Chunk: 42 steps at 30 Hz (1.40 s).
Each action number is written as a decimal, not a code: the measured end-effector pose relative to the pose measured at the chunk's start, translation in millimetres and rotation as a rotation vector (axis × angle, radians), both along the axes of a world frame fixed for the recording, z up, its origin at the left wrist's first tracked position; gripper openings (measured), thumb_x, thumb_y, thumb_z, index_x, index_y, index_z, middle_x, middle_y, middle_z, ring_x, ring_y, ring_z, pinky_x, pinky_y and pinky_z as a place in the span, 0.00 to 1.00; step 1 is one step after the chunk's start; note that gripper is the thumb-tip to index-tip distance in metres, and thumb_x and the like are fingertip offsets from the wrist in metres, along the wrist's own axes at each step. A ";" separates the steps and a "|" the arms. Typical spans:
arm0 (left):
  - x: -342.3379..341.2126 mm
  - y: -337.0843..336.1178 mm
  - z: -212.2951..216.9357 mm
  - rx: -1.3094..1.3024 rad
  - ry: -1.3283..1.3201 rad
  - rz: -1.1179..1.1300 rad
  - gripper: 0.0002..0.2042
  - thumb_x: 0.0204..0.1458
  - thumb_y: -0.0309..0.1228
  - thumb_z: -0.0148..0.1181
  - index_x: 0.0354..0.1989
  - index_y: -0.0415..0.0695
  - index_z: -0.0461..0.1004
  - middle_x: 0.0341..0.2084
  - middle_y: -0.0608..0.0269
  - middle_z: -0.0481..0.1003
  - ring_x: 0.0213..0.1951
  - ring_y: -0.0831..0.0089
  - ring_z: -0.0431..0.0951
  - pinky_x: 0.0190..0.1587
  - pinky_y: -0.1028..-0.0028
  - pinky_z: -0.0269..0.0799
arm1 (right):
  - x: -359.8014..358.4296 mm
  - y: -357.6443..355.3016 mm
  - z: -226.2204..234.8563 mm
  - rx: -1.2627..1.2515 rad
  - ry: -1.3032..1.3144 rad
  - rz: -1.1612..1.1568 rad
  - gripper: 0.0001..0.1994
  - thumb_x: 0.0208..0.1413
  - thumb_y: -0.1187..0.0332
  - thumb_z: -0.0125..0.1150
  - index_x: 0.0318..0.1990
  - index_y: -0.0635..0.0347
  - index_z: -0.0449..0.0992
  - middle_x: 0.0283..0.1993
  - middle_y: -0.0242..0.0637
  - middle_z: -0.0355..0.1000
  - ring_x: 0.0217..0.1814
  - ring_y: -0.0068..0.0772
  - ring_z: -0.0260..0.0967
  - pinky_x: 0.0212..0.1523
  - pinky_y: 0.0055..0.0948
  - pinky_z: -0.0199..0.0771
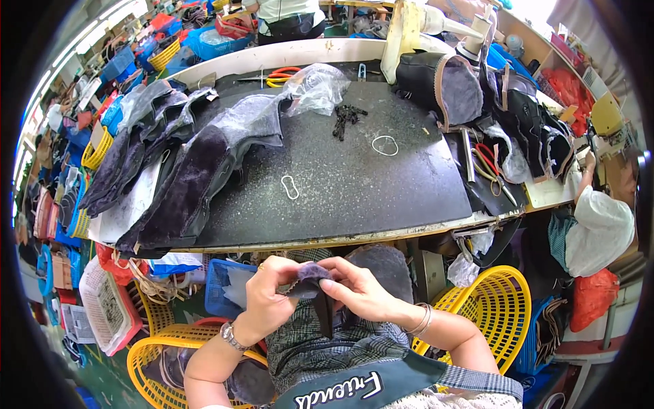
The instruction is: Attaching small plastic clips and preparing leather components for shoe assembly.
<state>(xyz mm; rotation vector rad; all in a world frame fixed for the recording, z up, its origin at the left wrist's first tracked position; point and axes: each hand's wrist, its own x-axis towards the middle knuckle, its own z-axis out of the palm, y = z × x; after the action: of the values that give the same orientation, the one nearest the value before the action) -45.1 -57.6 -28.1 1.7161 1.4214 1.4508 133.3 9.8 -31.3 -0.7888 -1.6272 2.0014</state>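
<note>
The left hand [272, 293] and the right hand [361, 290] are raised in front of the person's body, just below the near edge of the black-topped table [354, 211]; the fingers of both are closed on a small piece of dark purple-grey fuzzy material with a black side [313, 271], grasping it between them, with a dark flap hanging below; the piece is off the table, above the lap.

On the table's left side lie long dark purple fuzzy pieces with black backing [180, 180]; a crumpled clear plastic bag [319, 87] touches their far end, near scissors with red and yellow handles [278, 76]; a small bundle of black cords [347, 123] lies between that bag and a round white loop [385, 145]; a yellow perforated plastic basket [501, 303] stands to the right of the person.
</note>
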 end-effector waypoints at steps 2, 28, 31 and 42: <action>14.0 2.3 -3.9 -0.040 -0.530 0.178 0.15 0.34 0.12 0.66 0.31 0.42 0.72 0.28 0.55 0.75 0.43 0.57 0.80 0.44 0.69 0.77 | -3.6 7.2 4.0 0.130 -0.130 -0.022 0.16 0.60 0.67 0.57 0.52 0.65 0.67 0.36 0.41 0.74 0.29 0.19 0.71 0.28 0.23 0.74; -32.6 -2.9 -6.0 -0.527 -0.497 -0.095 0.12 0.40 0.20 0.71 0.35 0.42 0.81 0.35 0.65 0.71 0.34 0.81 0.72 0.29 0.82 0.68 | -26.3 20.1 -26.5 -0.506 0.168 0.296 0.02 0.60 0.77 0.54 0.39 0.65 0.70 0.34 0.34 0.73 0.35 0.24 0.74 0.38 0.24 0.79; -28.1 0.5 -2.3 -0.249 -0.036 0.031 0.08 0.41 0.14 0.65 0.25 0.42 0.77 0.35 0.62 0.72 0.33 0.76 0.75 0.30 0.80 0.71 | -33.0 41.6 -8.3 -0.510 -0.057 0.384 0.04 0.60 0.77 0.54 0.41 0.67 0.70 0.34 0.37 0.75 0.35 0.27 0.77 0.39 0.26 0.80; -27.6 10.7 -9.5 0.152 0.407 -0.051 0.14 0.33 0.15 0.63 0.31 0.44 0.80 0.28 0.65 0.75 0.28 0.67 0.74 0.32 0.71 0.72 | -29.1 365.9 -3.8 0.639 -0.556 -0.374 0.19 0.37 0.68 0.77 0.37 0.69 0.79 0.29 0.38 0.76 0.25 0.27 0.74 0.28 0.28 0.75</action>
<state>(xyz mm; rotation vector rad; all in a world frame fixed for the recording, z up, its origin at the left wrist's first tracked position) -72.7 -47.0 -37.5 2.2238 1.4807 1.2563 104.1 375.8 -35.1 -1.3216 -2.0537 0.9493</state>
